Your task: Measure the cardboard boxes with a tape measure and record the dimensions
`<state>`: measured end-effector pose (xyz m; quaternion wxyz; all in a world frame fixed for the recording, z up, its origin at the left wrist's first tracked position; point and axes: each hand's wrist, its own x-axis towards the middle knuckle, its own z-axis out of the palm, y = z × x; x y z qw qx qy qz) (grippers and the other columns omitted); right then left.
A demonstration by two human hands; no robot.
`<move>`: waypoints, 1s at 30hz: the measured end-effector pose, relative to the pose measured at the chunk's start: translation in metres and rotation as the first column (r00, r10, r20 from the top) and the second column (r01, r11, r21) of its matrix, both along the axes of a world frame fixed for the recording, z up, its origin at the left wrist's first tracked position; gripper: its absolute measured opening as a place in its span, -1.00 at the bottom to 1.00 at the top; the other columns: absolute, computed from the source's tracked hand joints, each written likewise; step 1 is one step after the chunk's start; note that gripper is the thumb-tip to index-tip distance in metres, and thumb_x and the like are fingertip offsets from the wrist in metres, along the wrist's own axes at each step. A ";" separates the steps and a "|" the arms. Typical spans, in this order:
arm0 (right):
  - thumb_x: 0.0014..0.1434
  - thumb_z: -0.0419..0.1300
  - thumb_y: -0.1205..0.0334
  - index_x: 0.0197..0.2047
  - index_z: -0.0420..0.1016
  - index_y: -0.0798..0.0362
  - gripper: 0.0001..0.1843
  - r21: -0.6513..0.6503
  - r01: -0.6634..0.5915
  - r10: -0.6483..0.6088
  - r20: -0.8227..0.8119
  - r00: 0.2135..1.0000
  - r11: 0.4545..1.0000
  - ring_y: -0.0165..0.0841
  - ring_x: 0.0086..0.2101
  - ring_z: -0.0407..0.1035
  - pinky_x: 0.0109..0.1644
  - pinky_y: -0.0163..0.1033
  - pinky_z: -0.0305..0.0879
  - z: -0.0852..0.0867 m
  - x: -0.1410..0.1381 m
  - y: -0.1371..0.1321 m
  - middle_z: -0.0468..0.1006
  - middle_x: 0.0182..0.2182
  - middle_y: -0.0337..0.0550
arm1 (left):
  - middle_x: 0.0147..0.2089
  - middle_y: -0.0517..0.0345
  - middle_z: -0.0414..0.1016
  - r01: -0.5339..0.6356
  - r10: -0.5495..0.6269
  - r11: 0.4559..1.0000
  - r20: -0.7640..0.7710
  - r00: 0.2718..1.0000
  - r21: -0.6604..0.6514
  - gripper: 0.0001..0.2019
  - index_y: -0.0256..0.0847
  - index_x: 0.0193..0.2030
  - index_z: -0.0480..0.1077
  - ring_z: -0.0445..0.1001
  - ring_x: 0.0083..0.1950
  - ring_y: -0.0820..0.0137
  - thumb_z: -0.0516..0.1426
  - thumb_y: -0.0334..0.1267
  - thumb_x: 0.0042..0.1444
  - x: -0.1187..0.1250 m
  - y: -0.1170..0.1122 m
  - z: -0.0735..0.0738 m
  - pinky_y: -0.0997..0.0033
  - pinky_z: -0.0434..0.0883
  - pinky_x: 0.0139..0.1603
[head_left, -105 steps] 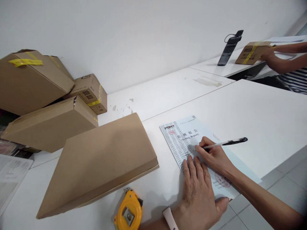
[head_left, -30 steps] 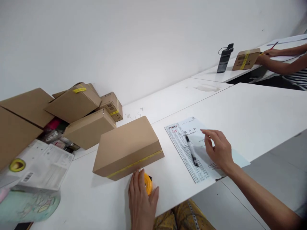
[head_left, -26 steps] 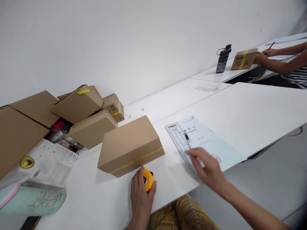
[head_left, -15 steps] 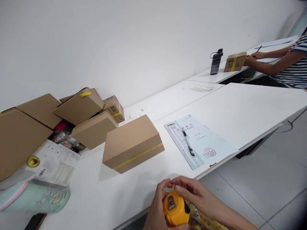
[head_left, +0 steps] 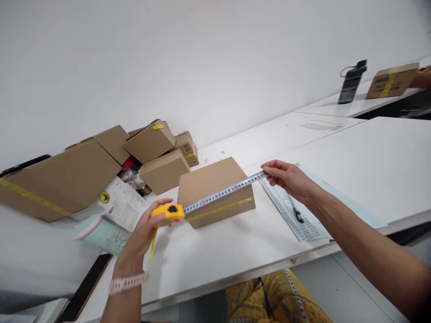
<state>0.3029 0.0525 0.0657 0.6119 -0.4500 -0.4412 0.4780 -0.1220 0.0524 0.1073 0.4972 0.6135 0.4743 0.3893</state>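
A yellow tape measure (head_left: 168, 214) is gripped in my left hand (head_left: 148, 229), its case just off the left end of a closed cardboard box (head_left: 215, 179). From it the metal blade (head_left: 218, 193) runs out to the right, slanting up in front of the box. My right hand (head_left: 284, 176) pinches the blade's far end between thumb and fingers, past the box's right corner. Whether the blade touches the cardboard, I cannot tell. Yellow tape crosses the front of the box. Under my right arm lies a pale blue printed sheet (head_left: 350, 202) with a black pen (head_left: 296, 211) on it.
Several cardboard boxes (head_left: 151, 139) are stacked at the back left. A white package (head_left: 123, 202) and a mint green tumbler (head_left: 104, 235) sit left of my left hand. Further right stand a dark bottle (head_left: 352, 83) and a taped box (head_left: 392, 80) by another person's hand.
Both hands have risen from the table's front edge to the box and spread apart. The tape measure's blade is now drawn out between them. The view has shifted left.
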 end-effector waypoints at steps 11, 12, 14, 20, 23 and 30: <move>0.06 0.37 0.16 -0.28 0.44 0.02 -0.78 -0.044 0.122 -0.108 0.246 0.963 0.992 -0.41 -0.48 0.30 -0.32 -0.21 0.29 -0.011 -0.032 0.094 0.46 -0.45 -0.25 | 0.03 0.01 0.54 0.035 -0.040 0.996 -0.053 0.998 -0.082 -0.64 -0.23 0.13 0.43 0.56 -0.12 0.29 0.18 -0.03 0.35 -0.046 0.106 0.007 0.20 0.56 -0.15; 0.07 0.36 0.16 -0.26 0.44 0.02 -0.78 -0.049 0.126 -0.108 0.273 0.956 0.991 -0.40 -0.47 0.31 -0.32 -0.20 0.29 -0.012 -0.030 0.094 0.47 -0.44 -0.24 | 0.03 0.01 0.54 0.049 -0.054 0.995 -0.052 0.997 -0.092 -0.64 -0.23 0.14 0.43 0.56 -0.11 0.29 0.18 -0.03 0.35 -0.047 0.110 0.007 0.20 0.56 -0.14; 0.09 0.33 0.12 -0.25 0.44 0.01 -0.78 -0.065 0.119 -0.092 0.325 0.941 0.991 -0.37 -0.44 0.34 -0.31 -0.20 0.30 -0.014 -0.030 0.093 0.48 -0.42 -0.22 | 0.02 0.02 0.54 0.074 -0.079 0.991 -0.048 0.996 -0.110 -0.62 -0.22 0.16 0.42 0.57 -0.13 0.29 0.18 -0.03 0.35 -0.050 0.117 0.009 0.21 0.57 -0.16; 0.20 0.20 -0.16 -0.05 0.48 -0.03 -0.58 -0.175 0.072 0.007 0.414 0.910 0.982 -0.15 -0.14 0.50 -0.22 -0.17 0.36 -0.017 -0.047 0.086 0.62 -0.08 -0.05 | 0.01 0.03 0.54 0.104 -0.107 0.986 -0.017 0.994 -0.130 -0.63 -0.22 0.14 0.43 0.56 -0.14 0.29 0.17 -0.02 0.35 -0.050 0.128 0.007 0.19 0.57 -0.14; 0.22 0.13 -0.27 -0.02 0.49 -0.08 -0.51 -0.240 0.046 0.047 0.364 0.930 0.970 -0.07 -0.04 0.50 -0.16 -0.12 0.39 -0.022 -0.054 0.084 0.62 0.00 -0.06 | 0.05 0.02 0.53 0.102 -0.104 0.986 -0.009 0.995 -0.130 -0.64 -0.22 0.13 0.44 0.56 -0.07 0.25 0.18 -0.04 0.35 -0.043 0.127 0.005 0.14 0.57 -0.08; 0.15 0.16 -0.36 -0.08 0.55 -0.11 -0.47 -0.275 0.084 0.031 0.389 0.921 0.958 0.01 -0.07 0.52 -0.20 -0.04 0.40 -0.029 -0.050 0.090 0.66 -0.03 -0.04 | 0.12 -0.01 0.51 0.100 -0.105 0.984 -0.029 0.994 -0.149 -0.64 -0.22 0.16 0.43 0.55 0.01 0.21 0.20 -0.06 0.34 -0.041 0.129 0.003 0.07 0.56 -0.01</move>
